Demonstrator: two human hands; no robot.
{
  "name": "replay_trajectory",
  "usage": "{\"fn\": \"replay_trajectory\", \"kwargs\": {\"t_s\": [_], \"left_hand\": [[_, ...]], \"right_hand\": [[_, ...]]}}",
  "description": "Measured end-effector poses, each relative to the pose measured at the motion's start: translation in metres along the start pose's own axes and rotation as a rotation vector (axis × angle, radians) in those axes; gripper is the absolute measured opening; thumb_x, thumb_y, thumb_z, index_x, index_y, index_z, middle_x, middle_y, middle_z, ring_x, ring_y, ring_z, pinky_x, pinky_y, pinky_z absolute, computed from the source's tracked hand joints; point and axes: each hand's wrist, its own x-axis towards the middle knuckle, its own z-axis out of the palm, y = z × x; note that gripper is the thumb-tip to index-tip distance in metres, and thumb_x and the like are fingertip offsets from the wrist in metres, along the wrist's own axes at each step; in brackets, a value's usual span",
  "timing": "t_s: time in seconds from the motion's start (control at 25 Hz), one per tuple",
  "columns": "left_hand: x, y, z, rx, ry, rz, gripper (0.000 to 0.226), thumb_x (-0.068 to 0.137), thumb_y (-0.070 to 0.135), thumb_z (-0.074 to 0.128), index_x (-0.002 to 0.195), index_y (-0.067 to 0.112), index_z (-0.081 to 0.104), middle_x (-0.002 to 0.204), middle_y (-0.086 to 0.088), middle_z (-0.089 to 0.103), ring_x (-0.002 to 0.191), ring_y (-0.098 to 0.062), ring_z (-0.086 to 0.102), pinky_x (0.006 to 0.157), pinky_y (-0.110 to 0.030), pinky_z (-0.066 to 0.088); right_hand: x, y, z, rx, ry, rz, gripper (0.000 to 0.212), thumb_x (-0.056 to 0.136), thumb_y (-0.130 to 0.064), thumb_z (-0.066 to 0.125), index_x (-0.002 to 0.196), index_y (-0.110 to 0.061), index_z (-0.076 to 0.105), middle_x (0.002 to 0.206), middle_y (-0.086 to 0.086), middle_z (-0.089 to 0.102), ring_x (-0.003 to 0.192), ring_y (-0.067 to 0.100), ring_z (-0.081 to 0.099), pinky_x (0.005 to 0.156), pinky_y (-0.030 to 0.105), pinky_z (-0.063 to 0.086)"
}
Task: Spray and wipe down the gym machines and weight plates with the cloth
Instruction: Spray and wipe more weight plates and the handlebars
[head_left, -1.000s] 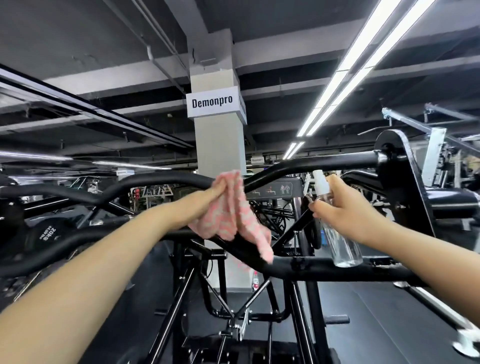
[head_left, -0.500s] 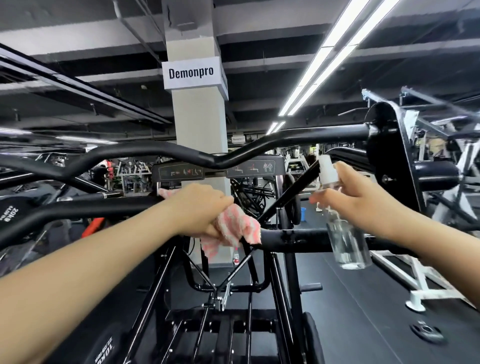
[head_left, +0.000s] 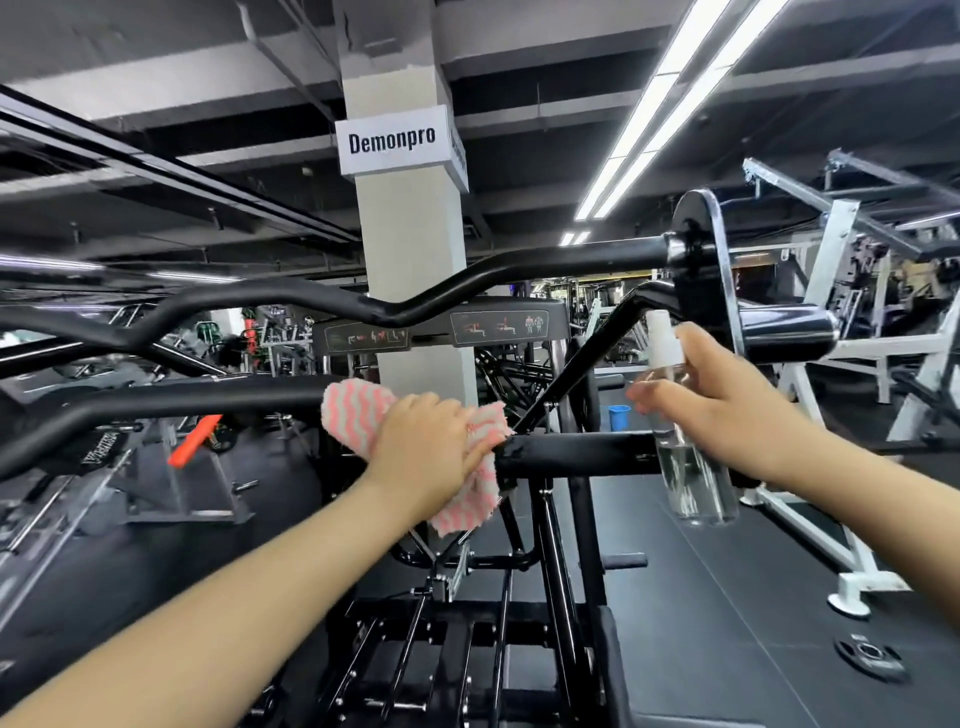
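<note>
My left hand (head_left: 426, 447) grips a pink-and-white striped cloth (head_left: 353, 415) and holds it wrapped over the lower black bar (head_left: 571, 453) of a gym machine. Cloth ends stick out to the upper left of the hand and hang below it. My right hand (head_left: 727, 405) holds a clear spray bottle (head_left: 693, 467) with a white nozzle, upright, just right of the cloth and in front of the bar. A bent black upper bar (head_left: 415, 306) runs across above both hands. A weight plate (head_left: 701, 270) sits on the bar's right end.
A concrete pillar (head_left: 410, 234) with a "Demonpro" sign stands behind the machine. White machine frames (head_left: 831, 364) fill the right side, dark machines and plates the left. A small plate (head_left: 867, 656) lies on the black floor at the lower right. A blue bucket (head_left: 618, 415) stands far back.
My left hand has slid the cloth rightward along the lower bar, and more cloth now shows left of the hand. The right hand with the bottle has stayed about where it was.
</note>
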Motion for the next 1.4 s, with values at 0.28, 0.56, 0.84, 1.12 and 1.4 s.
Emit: {"fn": "replay_trajectory", "kwargs": {"t_s": [0.28,0.56,0.84,1.12,1.4], "left_hand": [[0.015,0.066,-0.029,-0.175,-0.133,-0.355,0.055,0.098,0.051,0.019,0.087,0.013,0.058,0.091,-0.005,0.061,0.098,-0.026,0.056,0.081,-0.034,0.036],[0.057,0.074,-0.035,-1.03,-0.145,-0.601,0.071,0.091,0.059,0.017,0.141,0.012,0.032,0.148,-0.009,0.032,0.135,-0.022,0.034,0.108,-0.03,0.024],[0.036,0.058,-0.023,-0.142,-0.371,-0.068,0.069,0.072,0.079,0.044,0.108,0.02,0.044,0.107,0.0,0.057,0.097,-0.024,0.059,0.077,-0.035,0.043],[0.04,0.076,-0.03,-0.33,-0.28,-0.317,0.052,0.096,0.054,0.02,0.072,0.018,0.049,0.075,-0.004,0.055,0.089,-0.032,0.061,0.074,-0.035,0.043],[0.075,0.153,-0.034,-0.491,-0.123,-0.303,0.045,0.094,0.048,0.026,0.114,0.011,0.042,0.115,-0.012,0.055,0.103,-0.034,0.056,0.078,-0.038,0.041]], "right_hand": [[-0.003,0.005,-0.011,-0.061,0.029,-0.053,0.026,0.087,-0.025,0.058,0.093,-0.004,0.042,0.074,0.004,0.059,0.059,0.015,0.044,0.061,0.035,0.04],[0.0,0.018,-0.02,-0.15,0.063,-0.097,0.022,0.087,-0.022,0.06,0.091,-0.007,0.044,0.07,-0.005,0.059,0.061,0.017,0.052,0.057,0.031,0.04],[0.006,0.025,-0.028,-0.007,0.088,-0.078,0.023,0.086,-0.018,0.061,0.09,-0.001,0.045,0.067,-0.005,0.054,0.054,0.006,0.042,0.056,0.028,0.037],[0.007,0.025,-0.033,0.1,0.086,-0.039,0.018,0.086,-0.014,0.061,0.083,-0.007,0.044,0.065,-0.003,0.047,0.052,0.003,0.038,0.047,0.014,0.032],[0.007,0.025,-0.037,0.082,0.113,-0.058,0.015,0.086,-0.011,0.058,0.086,-0.002,0.046,0.068,-0.004,0.044,0.057,0.004,0.037,0.052,0.013,0.033]]}}
